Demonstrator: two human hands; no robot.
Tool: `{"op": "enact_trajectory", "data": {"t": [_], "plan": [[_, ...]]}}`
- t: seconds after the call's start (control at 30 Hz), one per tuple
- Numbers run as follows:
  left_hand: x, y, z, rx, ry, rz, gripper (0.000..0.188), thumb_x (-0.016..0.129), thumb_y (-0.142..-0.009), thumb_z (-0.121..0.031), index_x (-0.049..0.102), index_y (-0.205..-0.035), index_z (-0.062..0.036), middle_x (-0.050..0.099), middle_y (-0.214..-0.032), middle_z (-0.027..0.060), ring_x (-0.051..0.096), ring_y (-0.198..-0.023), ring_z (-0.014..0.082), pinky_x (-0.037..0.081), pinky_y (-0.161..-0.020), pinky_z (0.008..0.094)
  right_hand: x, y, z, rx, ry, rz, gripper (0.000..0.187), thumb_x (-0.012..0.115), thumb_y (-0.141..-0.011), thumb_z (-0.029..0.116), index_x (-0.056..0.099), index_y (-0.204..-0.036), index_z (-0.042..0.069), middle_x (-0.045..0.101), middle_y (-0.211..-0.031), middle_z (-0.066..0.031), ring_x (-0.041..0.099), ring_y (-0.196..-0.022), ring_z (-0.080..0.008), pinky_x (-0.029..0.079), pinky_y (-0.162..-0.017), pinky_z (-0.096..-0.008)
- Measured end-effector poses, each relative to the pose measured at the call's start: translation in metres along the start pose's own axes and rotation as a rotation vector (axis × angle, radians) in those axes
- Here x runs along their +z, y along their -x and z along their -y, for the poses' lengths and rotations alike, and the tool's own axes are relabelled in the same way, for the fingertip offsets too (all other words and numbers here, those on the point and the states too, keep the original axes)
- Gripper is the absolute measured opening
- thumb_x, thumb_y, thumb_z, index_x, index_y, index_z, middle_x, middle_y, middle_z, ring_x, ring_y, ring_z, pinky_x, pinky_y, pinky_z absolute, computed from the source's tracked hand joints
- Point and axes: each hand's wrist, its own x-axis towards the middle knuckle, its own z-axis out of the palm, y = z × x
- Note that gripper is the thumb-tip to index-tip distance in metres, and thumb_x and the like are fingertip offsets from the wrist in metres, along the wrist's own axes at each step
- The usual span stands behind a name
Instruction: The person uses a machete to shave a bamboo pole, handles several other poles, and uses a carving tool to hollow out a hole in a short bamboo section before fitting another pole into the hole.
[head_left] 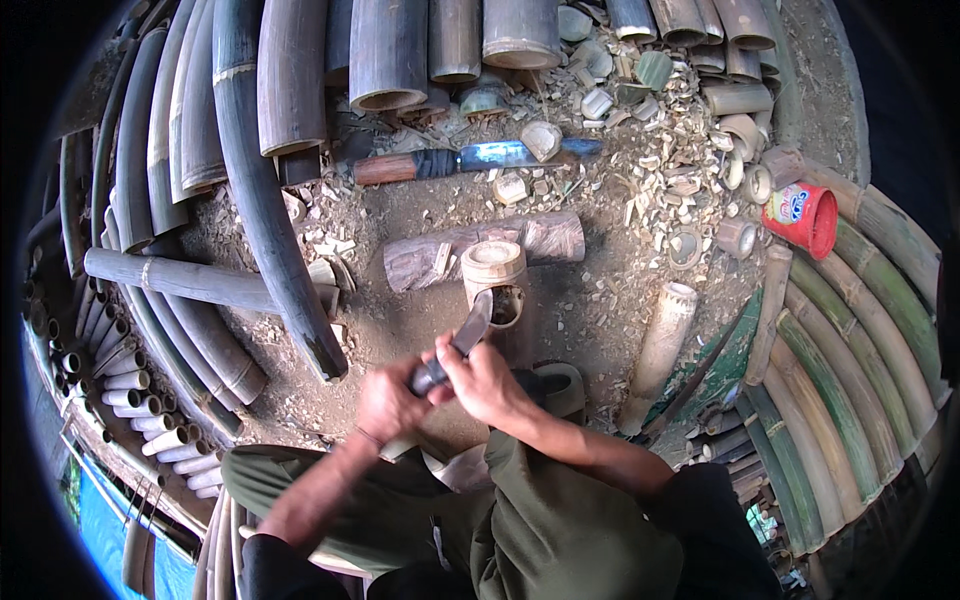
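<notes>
Both of my hands are closed on a knife with a dark handle and a short, broad blade. My left hand wraps the rear of the handle. Farther forward, my right hand grips near the base of the blade. The blade's tip lies at the edge of a dark opening in a pale bamboo section. That section leans against a short brown log on the ground. Its lower part is partly hidden by the blade and my hands.
Beyond the log lies a large blade with a wooden handle, among wood chips. Dark bamboo poles line the far and left sides. At right are a pale bamboo tube, a red container and green-brown poles.
</notes>
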Motion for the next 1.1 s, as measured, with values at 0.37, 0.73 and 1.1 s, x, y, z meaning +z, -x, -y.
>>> {"op": "enact_trajectory", "data": {"t": [0.37,0.73,1.1], "plan": [[-0.097,-0.099,-0.237,0.547,-1.233,0.271,0.014,0.067,-0.082,-0.022,0.073,-0.070,-0.0189,0.071,-0.073,0.0001,0.071,-0.072,0.0181,0.053,-0.059,0.0321,-0.044,0.004,0.027,-0.160,-1.605,0.532,0.043,0.033,-0.105,0.039,0.058,-0.120,0.008,0.066,-0.098,-0.0078,0.069,-0.092,-0.0295,0.055,-0.088,-0.0466],[-0.116,-0.096,-0.107,0.216,-0.669,0.645,0.017,0.070,-0.072,-0.019,0.071,-0.088,-0.0135,0.070,-0.081,0.0125,0.070,-0.082,0.0301,0.056,-0.075,0.0427,-0.038,0.011,0.016,0.285,-1.020,0.221,0.035,0.054,-0.099,0.028,0.055,-0.125,0.004,0.067,-0.100,-0.0047,0.068,-0.076,-0.0213,0.058,-0.073,-0.0380],[0.087,0.019,-0.117,0.256,0.846,0.187,0.081,0.074,-0.078,-0.015,0.030,-0.144,0.0004,0.049,-0.129,0.0212,0.051,-0.121,0.0338,0.040,-0.105,0.0407,-0.088,0.099,0.021,-0.423,0.565,-0.123,0.052,0.063,-0.093,0.035,0.050,-0.128,-0.001,0.056,-0.117,-0.0208,0.058,-0.105,-0.0308,0.046,-0.092,-0.0396]]}}
